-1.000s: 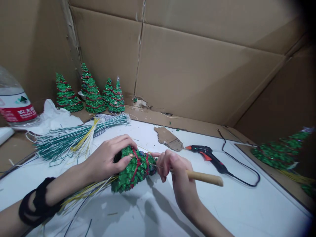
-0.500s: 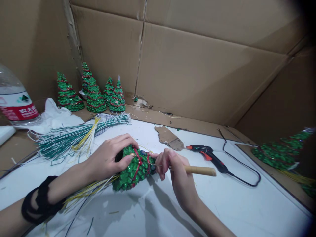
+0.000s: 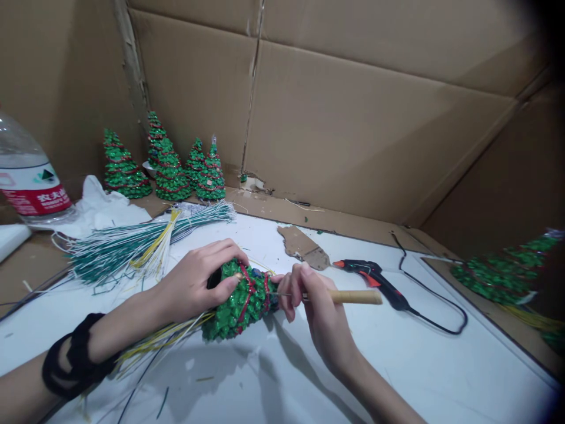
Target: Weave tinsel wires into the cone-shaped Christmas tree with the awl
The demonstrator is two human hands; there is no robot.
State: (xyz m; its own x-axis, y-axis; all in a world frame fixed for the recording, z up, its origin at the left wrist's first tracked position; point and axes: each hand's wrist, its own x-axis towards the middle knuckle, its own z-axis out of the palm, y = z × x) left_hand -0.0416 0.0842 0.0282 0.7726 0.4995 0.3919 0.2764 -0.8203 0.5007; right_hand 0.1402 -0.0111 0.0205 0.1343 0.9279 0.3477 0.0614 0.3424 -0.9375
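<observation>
A small green Christmas tree ornament (image 3: 238, 303) with red garlands lies on its side just above the white tabletop, its base toward the left. My left hand (image 3: 205, 277) is closed around its base end. In my right hand (image 3: 313, 297) is a thin metal awl (image 3: 357, 297) with a light wooden handle, its shaft pointing left against the tree's narrower end. The awl's tip is hidden at the tree's surface. Yellow and white wires (image 3: 170, 338) stick out from under the tree beneath my left wrist.
Several finished-looking trees (image 3: 172, 174) stand at the back left, near a water bottle (image 3: 33, 176). A bundle of green and white wires (image 3: 110, 250) lies in front of them. A black glue gun (image 3: 379, 281) with its cord rests right, by a torn cardboard piece (image 3: 304, 246). Another tree (image 3: 503, 268) lies far right.
The awl's handle has tilted slightly upward and shifted a little left, showing more of its shaft by the tree. My left hand keeps its hold on the tree.
</observation>
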